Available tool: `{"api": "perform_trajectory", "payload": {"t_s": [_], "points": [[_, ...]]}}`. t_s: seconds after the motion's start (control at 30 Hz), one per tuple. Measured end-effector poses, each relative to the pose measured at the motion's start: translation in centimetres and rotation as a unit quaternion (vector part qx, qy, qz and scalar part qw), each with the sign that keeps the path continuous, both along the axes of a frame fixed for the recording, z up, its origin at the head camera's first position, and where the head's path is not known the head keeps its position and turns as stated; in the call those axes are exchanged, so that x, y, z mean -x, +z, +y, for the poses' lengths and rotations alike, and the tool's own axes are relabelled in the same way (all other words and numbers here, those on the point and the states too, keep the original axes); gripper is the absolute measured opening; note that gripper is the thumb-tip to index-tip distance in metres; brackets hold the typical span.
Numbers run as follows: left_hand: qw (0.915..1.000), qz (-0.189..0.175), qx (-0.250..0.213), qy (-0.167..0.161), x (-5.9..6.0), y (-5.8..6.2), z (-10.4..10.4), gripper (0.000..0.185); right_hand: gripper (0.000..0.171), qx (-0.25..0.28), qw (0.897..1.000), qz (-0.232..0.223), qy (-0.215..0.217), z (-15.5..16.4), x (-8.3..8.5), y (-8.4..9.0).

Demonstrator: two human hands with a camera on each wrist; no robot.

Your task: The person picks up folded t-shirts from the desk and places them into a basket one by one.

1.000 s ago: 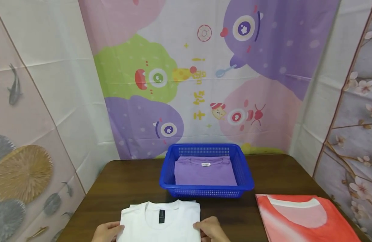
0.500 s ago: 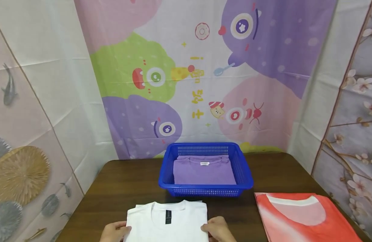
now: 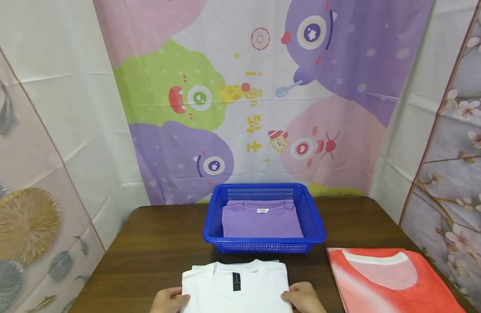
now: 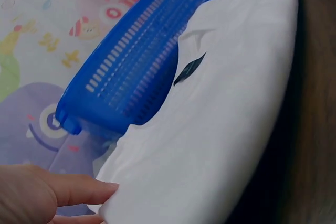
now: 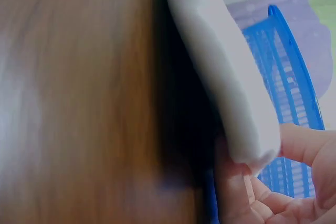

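A folded white T-shirt [image 3: 240,289] with a black neck label spans the space between both hands at the near side of the table. My left hand [image 3: 170,300] pinches its left edge, thumb on top; the left wrist view shows the thumb pressed on the white cloth [image 4: 173,150]. On the opposite edge my right hand [image 3: 303,297] grips the fold, and in the right wrist view thumb and fingers close round the thick white edge [image 5: 231,77]. Dark shadow lies under the shirt in both wrist views. Beyond it stands a blue plastic basket [image 3: 263,248] holding a folded purple T-shirt [image 3: 261,224].
A folded red and pink T-shirt [image 3: 396,278] lies on the right part of the dark wooden table [image 3: 154,243]. A cartoon-printed curtain [image 3: 260,169] hangs behind the table, with patterned cloth panels on the left and right.
Both hands have carried the white T-shirt to the right, so it now sits more directly in front of the basket. The grip on both edges stays the same.
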State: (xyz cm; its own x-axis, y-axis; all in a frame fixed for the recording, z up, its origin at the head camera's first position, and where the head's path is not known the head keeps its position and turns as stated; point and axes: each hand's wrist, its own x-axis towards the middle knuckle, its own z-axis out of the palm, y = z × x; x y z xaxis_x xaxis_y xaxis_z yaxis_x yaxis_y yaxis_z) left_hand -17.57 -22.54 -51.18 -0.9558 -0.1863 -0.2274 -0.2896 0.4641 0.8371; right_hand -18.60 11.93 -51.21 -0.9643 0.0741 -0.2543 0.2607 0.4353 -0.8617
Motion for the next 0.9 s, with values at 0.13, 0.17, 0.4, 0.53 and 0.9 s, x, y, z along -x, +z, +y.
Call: {"api": "perform_trajectory", "payload": {"t_s": [0.13, 0.17, 0.4, 0.53, 0.9], "points": [[0.9994, 0.019, -0.015, -0.025, 0.0, 0.0, 1.6, 0.043, 0.01, -0.025, 1.0, -0.01, -0.016, 1.6, 0.0, 0.1], [0.9989, 0.025, -0.02, -0.034, 0.0, -0.1, 1.9, 0.043, 0.012, -0.03, 0.999, -0.012, -0.019, 2.0, -0.1, 0.0], [0.9939, 0.036, -0.035, -0.098, 0.0, -0.6, 3.4, 0.039, 0.023, -0.089, 0.996, -0.001, -0.011, 5.1, -0.3, -0.5], [0.991, 0.035, -0.046, -0.121, -0.1, -0.5, 4.0, 0.038, 0.023, -0.126, 0.992, -0.019, 0.022, 6.4, -0.4, -0.3], [0.989, 0.047, -0.08, -0.116, 1.3, -0.3, 4.9, 0.034, 0.023, 0.034, 0.993, -0.117, 0.006, 7.3, 1.2, 0.6]]}}
